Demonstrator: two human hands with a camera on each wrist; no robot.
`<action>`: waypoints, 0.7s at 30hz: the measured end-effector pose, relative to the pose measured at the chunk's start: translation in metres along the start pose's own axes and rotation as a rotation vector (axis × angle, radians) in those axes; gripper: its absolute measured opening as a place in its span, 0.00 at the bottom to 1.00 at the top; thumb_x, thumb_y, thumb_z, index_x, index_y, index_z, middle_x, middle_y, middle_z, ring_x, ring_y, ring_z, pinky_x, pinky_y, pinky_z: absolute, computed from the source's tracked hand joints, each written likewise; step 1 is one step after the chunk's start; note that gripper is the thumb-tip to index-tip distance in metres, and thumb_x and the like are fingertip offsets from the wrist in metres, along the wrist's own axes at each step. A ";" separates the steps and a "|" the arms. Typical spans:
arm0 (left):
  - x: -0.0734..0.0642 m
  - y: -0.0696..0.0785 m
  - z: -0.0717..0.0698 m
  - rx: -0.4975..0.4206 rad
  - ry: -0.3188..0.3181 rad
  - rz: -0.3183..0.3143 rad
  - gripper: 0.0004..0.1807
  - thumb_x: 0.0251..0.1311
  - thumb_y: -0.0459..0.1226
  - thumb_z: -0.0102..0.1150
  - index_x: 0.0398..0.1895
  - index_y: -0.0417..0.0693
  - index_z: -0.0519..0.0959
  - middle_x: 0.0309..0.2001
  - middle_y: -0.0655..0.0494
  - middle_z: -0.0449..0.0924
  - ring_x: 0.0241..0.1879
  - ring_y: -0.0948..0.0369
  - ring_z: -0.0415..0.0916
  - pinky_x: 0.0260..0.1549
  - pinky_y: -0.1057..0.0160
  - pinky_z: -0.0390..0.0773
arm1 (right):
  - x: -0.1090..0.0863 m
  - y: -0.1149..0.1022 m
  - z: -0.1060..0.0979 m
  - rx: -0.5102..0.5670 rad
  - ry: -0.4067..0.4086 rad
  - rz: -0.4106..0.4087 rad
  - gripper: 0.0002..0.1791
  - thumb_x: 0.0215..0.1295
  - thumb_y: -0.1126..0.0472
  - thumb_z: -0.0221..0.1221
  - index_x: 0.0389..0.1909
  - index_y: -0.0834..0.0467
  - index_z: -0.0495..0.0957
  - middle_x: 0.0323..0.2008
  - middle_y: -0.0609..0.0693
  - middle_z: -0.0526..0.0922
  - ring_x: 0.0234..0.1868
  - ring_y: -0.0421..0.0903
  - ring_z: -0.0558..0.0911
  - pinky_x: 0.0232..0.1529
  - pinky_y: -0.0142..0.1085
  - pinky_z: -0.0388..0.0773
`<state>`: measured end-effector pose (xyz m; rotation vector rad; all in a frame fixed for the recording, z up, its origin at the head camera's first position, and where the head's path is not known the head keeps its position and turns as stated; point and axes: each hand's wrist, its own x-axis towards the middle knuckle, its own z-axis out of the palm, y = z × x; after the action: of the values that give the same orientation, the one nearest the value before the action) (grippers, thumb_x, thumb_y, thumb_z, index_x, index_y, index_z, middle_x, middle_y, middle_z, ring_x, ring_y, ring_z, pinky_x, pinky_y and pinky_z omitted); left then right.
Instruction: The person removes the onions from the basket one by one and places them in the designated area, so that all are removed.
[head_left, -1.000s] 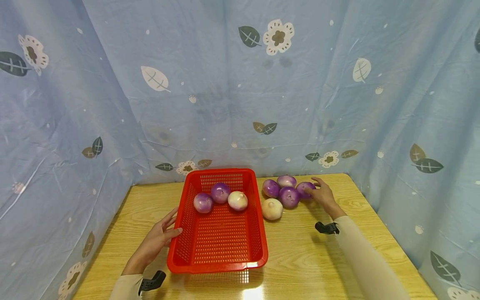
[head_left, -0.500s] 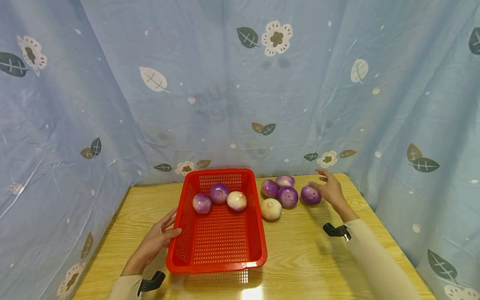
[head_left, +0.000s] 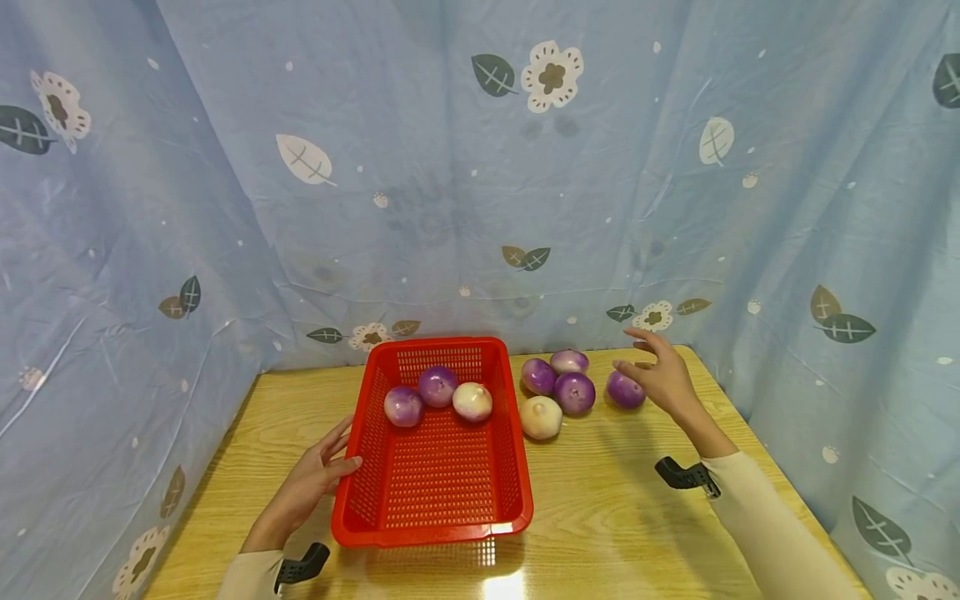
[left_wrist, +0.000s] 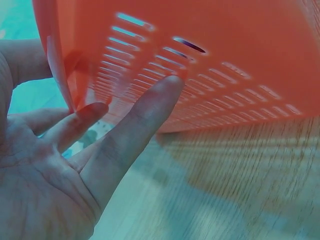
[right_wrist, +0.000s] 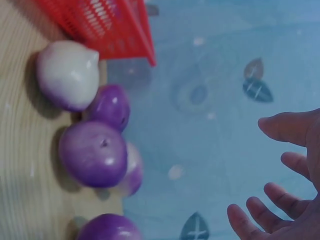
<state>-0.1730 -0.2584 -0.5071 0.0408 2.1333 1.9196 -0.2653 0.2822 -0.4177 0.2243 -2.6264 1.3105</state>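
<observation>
My left hand (head_left: pixel 311 477) grips the left rim of a red plastic basket (head_left: pixel 431 533), thumb over the rim. In the left wrist view its fingers (left_wrist: pixel 135 135) lie against the slotted outer wall. Inside the basket are two purple vegetables (head_left: pixel 438 386) and a whitish one (head_left: pixel 472 402), round and turnip-like. My right hand (head_left: pixel 663 375) is raised with spread, slightly bent fingers and holds nothing. Just beyond and below it a purple turnip-like vegetable (head_left: pixel 624 390) sits on the table, partly hidden by the hand and apart from the others.
Between basket and right hand lies a cluster: purple ones (head_left: pixel 575 393) and a whitish, pointed one (head_left: pixel 541 417), by the basket's right wall. A wooden table (head_left: pixel 600 517) bears everything. A blue patterned curtain (head_left: pixel 420 275) hangs behind and at both sides.
The purple vegetable under my right hand has moved right, away from the cluster. My right hand has let go of it and risen rightward. The left hand and basket stay put.
</observation>
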 end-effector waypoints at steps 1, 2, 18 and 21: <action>0.000 0.000 0.000 0.000 0.000 0.001 0.44 0.67 0.36 0.57 0.80 0.57 0.45 0.78 0.37 0.45 0.62 0.39 0.73 0.46 0.45 0.84 | -0.001 -0.004 0.000 0.001 0.002 -0.015 0.35 0.65 0.60 0.64 0.71 0.57 0.63 0.72 0.64 0.59 0.69 0.67 0.65 0.59 0.60 0.74; 0.000 0.000 0.000 -0.001 -0.001 0.001 0.44 0.67 0.36 0.57 0.80 0.57 0.45 0.78 0.37 0.45 0.62 0.38 0.73 0.46 0.45 0.84 | -0.003 -0.008 0.000 0.004 0.002 -0.029 0.34 0.64 0.61 0.64 0.71 0.57 0.64 0.72 0.64 0.59 0.69 0.67 0.65 0.60 0.60 0.73; -0.002 0.001 0.001 -0.014 -0.006 0.003 0.43 0.67 0.35 0.57 0.80 0.57 0.45 0.78 0.37 0.46 0.60 0.39 0.75 0.45 0.45 0.84 | -0.023 -0.063 0.002 0.066 0.000 -0.259 0.31 0.62 0.63 0.66 0.66 0.56 0.69 0.65 0.57 0.69 0.66 0.59 0.71 0.56 0.52 0.78; -0.002 0.001 0.001 -0.016 -0.007 0.003 0.43 0.67 0.35 0.57 0.80 0.57 0.45 0.77 0.37 0.46 0.61 0.39 0.74 0.44 0.46 0.84 | -0.026 -0.069 0.005 0.078 -0.012 -0.292 0.30 0.62 0.64 0.66 0.65 0.57 0.70 0.66 0.57 0.69 0.66 0.59 0.71 0.56 0.52 0.78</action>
<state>-0.1714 -0.2576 -0.5057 0.0471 2.1148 1.9351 -0.2257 0.2381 -0.3735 0.6036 -2.4371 1.3115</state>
